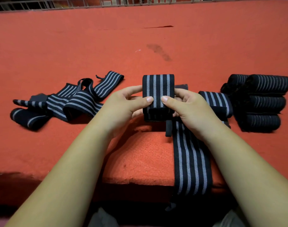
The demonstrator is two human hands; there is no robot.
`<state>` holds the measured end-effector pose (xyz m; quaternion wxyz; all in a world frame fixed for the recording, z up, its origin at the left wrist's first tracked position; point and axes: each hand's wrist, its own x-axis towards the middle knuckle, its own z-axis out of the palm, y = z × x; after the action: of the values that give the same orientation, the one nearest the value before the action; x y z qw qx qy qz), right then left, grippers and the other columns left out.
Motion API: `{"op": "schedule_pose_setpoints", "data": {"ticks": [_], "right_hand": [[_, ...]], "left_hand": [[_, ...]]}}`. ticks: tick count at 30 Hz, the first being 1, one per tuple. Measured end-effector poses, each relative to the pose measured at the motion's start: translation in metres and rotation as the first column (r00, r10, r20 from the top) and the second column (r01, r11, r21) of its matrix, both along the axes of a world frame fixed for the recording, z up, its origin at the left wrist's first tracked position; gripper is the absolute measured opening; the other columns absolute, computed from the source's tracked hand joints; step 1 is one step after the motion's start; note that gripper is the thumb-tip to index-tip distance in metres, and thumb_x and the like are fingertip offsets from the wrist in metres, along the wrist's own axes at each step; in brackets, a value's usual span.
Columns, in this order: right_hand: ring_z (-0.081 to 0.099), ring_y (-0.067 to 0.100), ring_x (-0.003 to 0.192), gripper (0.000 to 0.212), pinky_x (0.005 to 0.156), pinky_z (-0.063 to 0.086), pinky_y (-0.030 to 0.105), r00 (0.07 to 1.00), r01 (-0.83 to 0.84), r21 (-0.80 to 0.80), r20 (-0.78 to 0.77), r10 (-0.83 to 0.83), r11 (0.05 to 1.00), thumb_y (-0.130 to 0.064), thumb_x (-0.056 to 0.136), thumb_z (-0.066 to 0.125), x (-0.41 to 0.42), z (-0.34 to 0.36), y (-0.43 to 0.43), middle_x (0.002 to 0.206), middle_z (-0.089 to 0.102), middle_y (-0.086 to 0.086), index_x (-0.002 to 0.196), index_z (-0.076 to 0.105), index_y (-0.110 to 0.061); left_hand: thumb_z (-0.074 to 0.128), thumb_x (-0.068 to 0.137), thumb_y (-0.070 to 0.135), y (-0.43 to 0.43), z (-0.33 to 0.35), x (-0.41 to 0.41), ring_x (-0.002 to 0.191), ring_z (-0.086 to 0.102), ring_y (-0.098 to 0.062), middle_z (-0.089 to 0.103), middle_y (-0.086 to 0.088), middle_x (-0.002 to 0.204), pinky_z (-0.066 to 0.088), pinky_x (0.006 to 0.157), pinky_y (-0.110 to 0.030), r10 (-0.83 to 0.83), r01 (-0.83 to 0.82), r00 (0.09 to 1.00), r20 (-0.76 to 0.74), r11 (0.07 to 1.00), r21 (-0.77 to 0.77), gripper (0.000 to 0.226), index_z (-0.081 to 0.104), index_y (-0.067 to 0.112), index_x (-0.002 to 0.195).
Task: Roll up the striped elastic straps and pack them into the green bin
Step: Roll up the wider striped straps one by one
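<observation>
A black strap with grey stripes (158, 89) is partly rolled at the middle of the red felt table (140, 46). My left hand (125, 104) and my right hand (187, 105) pinch the roll from both sides, thumbs on its front. The strap's loose tail (191, 161) runs down over the table's front edge. A heap of unrolled striped straps (66, 99) lies to the left. Several rolled straps (261, 102) are stacked at the right, and another strap (217, 100) lies just behind my right hand. No green bin is in view.
A dark smudge (159, 52) marks the felt beyond the roll. A metal wire rack (90, 4) runs along the far edge of the table. The near table edge (136, 182) is just below my forearms.
</observation>
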<state>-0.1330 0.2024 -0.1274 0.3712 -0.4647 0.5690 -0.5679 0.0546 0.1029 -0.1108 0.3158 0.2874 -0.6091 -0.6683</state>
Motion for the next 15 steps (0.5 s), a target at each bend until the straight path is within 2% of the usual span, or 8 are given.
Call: {"op": "schedule_pose_setpoints", "data": {"ticks": [2, 6, 11, 15], "right_hand": [[0.077, 0.016, 0.112, 0.028, 0.106, 0.057, 0.044, 1.000, 0.002, 0.004, -0.010, -0.002, 1.000, -0.021, 0.107, 0.066, 0.0015, -0.0002, 0.0001, 0.118, 0.081, -0.001, 0.134, 0.071, -0.018], [0.078, 0.015, 0.110, 0.026, 0.102, 0.056, 0.041, 0.999, 0.030, 0.013, -0.043, -0.029, 0.999, -0.024, 0.106, 0.066, 0.0002, -0.0021, -0.0008, 0.116, 0.082, -0.004, 0.130, 0.073, -0.020], [0.078, 0.004, 0.099, 0.025, 0.072, 0.051, 0.009, 0.997, 0.061, -0.012, -0.035, -0.062, 0.998, -0.021, 0.106, 0.065, 0.0027, 0.0015, -0.0001, 0.112, 0.082, -0.008, 0.131, 0.072, -0.020], [0.078, 0.004, 0.100, 0.024, 0.070, 0.050, 0.009, 0.996, 0.079, -0.005, -0.033, -0.079, 0.997, -0.024, 0.105, 0.068, 0.0030, 0.0029, 0.0005, 0.112, 0.082, -0.012, 0.129, 0.070, -0.025]], "left_hand": [[0.070, 0.100, 0.001, 0.0004, -0.0030, -0.0020, 0.114, 0.078, -0.027, 0.081, -0.013, 0.119, 0.059, 0.108, -0.045, 0.030, -0.029, 0.999, 0.027, 0.999, -0.035, 0.029, 0.073, 0.003, 0.129], [0.073, 0.099, 0.005, 0.0020, -0.0098, -0.0076, 0.114, 0.077, -0.029, 0.081, -0.013, 0.117, 0.055, 0.112, -0.052, 0.067, -0.066, 0.998, 0.021, 0.997, -0.043, 0.023, 0.077, 0.003, 0.121], [0.071, 0.100, 0.005, 0.0011, -0.0078, -0.0057, 0.119, 0.075, -0.026, 0.079, -0.013, 0.124, 0.056, 0.109, -0.041, 0.002, -0.002, 1.000, -0.027, 1.000, -0.005, 0.030, 0.072, 0.003, 0.130], [0.072, 0.098, -0.001, -0.0016, -0.0062, -0.0025, 0.119, 0.076, -0.026, 0.079, -0.014, 0.124, 0.060, 0.104, -0.038, -0.048, 0.048, 0.999, -0.016, 0.998, 0.035, 0.038, 0.068, 0.006, 0.136]]}}
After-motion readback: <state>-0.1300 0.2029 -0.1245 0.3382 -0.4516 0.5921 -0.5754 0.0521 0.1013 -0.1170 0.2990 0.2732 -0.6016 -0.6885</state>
